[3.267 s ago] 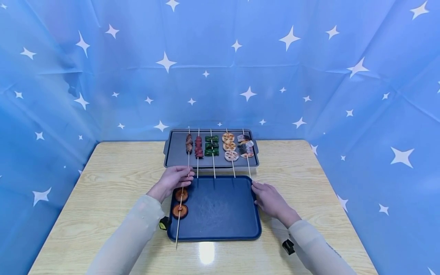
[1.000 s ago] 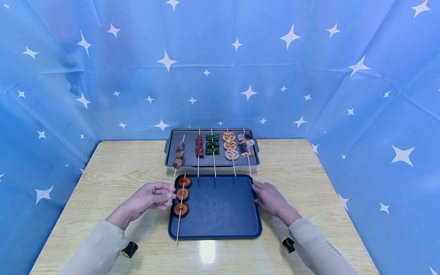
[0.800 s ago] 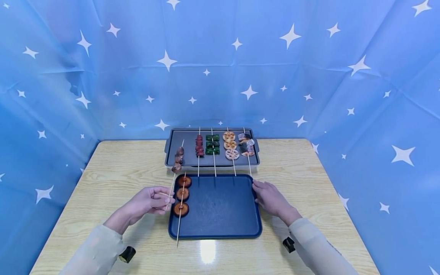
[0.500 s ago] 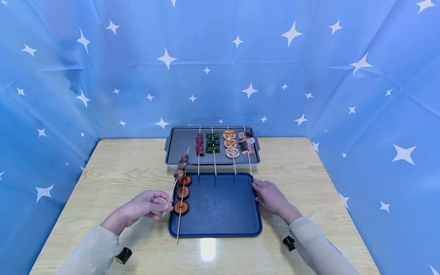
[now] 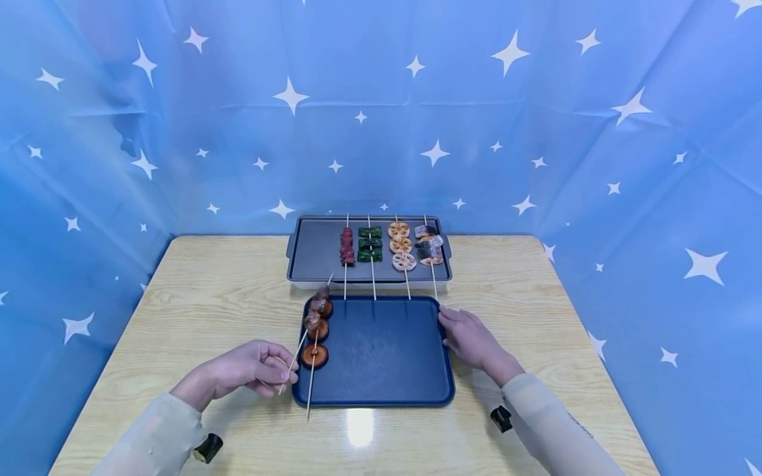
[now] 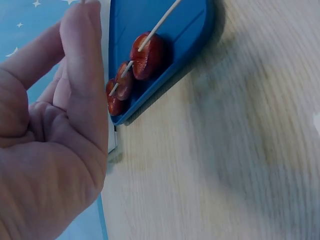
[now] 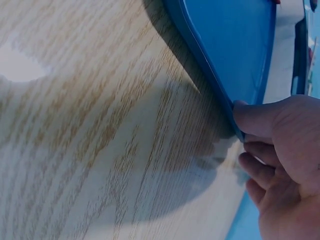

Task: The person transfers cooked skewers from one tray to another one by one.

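My left hand [image 5: 253,371] pinches the bare stick end of a skewer of brown meat chunks [image 5: 313,320], held tilted over the left side of the blue tray [image 5: 381,401]. Beneath it on the tray lies a skewer of round brown slices, perhaps mushroom [image 5: 315,356], partly hidden by the meat. In the left wrist view the round slices [image 6: 148,56] show on the tray, while the fingertips are cut off at the top edge. At the tray's far right corner my right hand [image 5: 476,340] grips the rim, thumb on top and fingers below, as the right wrist view shows.
Behind the blue tray stands a dark grey tray [image 5: 312,248] with a red meat skewer [image 5: 347,246], a green vegetable skewer [image 5: 370,244], a lotus root skewer [image 5: 401,245] and a fish skewer [image 5: 429,248]. A star-patterned blue curtain [image 5: 381,165] borders the wooden table [image 5: 506,277].
The left hand has lifted the brown meat skewer off the grey tray and brought it nearer, lately swinging its meat end over the round slices. The right hand keeps its grip on the rim.
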`<action>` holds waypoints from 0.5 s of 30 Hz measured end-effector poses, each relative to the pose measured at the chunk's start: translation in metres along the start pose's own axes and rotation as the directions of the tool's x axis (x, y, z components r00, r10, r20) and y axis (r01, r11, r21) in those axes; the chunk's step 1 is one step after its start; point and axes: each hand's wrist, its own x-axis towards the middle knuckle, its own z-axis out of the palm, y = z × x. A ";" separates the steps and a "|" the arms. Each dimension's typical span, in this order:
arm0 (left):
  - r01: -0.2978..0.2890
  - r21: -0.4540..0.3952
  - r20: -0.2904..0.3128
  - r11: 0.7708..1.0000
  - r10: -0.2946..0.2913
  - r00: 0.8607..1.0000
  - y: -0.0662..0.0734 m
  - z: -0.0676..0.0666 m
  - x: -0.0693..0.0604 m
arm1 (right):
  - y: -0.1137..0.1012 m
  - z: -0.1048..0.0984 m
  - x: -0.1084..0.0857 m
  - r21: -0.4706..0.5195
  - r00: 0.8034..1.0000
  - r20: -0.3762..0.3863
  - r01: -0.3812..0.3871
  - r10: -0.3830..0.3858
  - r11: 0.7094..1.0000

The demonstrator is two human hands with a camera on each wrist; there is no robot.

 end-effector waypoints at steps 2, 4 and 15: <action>0.010 -0.006 0.005 1.000 -0.010 1.000 -0.001 0.002 0.000 | 0.000 0.000 0.000 0.003 1.000 -0.001 -0.003 0.003 1.000; 0.011 -0.012 0.012 1.000 -0.011 1.000 -0.003 0.004 0.001 | 0.000 0.001 0.000 0.002 1.000 -0.005 -0.003 0.003 1.000; 0.024 -0.053 0.048 0.998 -0.021 0.999 -0.012 0.022 0.008 | 0.001 0.003 0.001 0.008 1.000 -0.016 0.002 -0.002 1.000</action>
